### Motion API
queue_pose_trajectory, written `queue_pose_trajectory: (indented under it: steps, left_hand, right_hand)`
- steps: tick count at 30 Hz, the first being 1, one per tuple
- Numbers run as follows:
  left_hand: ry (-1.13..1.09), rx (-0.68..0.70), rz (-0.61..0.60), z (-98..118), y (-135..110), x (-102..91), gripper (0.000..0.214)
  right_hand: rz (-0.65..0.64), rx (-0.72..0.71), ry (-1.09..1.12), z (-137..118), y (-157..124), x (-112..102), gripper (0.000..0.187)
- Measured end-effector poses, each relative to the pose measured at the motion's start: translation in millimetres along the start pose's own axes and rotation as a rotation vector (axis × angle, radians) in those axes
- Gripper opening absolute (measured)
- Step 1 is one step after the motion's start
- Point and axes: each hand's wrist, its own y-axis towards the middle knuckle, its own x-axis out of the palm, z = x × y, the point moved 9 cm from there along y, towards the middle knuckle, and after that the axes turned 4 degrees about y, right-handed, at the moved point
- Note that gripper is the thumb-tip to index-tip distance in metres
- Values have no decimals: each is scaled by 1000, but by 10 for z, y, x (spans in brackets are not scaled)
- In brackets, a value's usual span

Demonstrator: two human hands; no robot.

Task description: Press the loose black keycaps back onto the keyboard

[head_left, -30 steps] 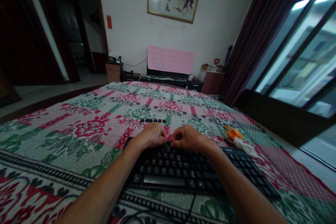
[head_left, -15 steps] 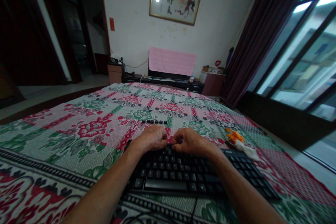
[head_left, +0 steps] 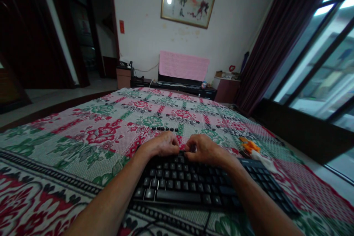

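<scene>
A black keyboard lies on the patterned bed cover, partly hidden under my hands and forearms. At its far edge, left of the middle, my left hand is closed with the fingers curled down to the top row. Close beside it, my right hand has thumb and fingertips brought together at the same row. Whatever sits between the fingertips is too small and hidden to name. Beyond the hands, several loose black keycaps stand in a short row on the cover.
An orange and white cloth-like bundle lies behind the keyboard's right part. A cable runs from its near edge. Past the floral bed cover stands a low black cabinet with a pink cloth over something.
The whole view has shifted slightly to the right. Both hands stay at the keyboard's far edge, their fingers a little differently bent. The keycap row looks the same.
</scene>
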Motion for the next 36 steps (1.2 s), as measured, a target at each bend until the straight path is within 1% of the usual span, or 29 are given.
queue_pose_trajectory:
  steps: [6,11,17,22,26,29,33,36]
  left_hand:
    - [21,-19,40,-9,6,-43,23]
    - [42,14,75,44,11,-89,24]
    - [54,24,83,49,28,-88,23]
    - [53,30,89,46,25,-93,23]
    - [38,0,88,95,-18,-136,22]
    - [31,-17,92,127,-41,-160,22]
    - [32,-24,97,148,-44,-157,21]
    - [50,-41,94,163,-47,-151,19]
  right_hand:
    - [-12,36,-104,-55,-17,-19,17]
    - [28,27,-169,-122,-35,-75,16]
    - [61,9,-124,-105,-27,-93,17]
    - [8,15,-83,-61,-17,-67,16]
    - [12,4,-46,-91,-40,-123,16]
    - [-6,43,-4,-79,-46,-131,15]
    - [-62,133,48,1,-21,-67,14]
    - [-71,170,78,50,5,-32,14]
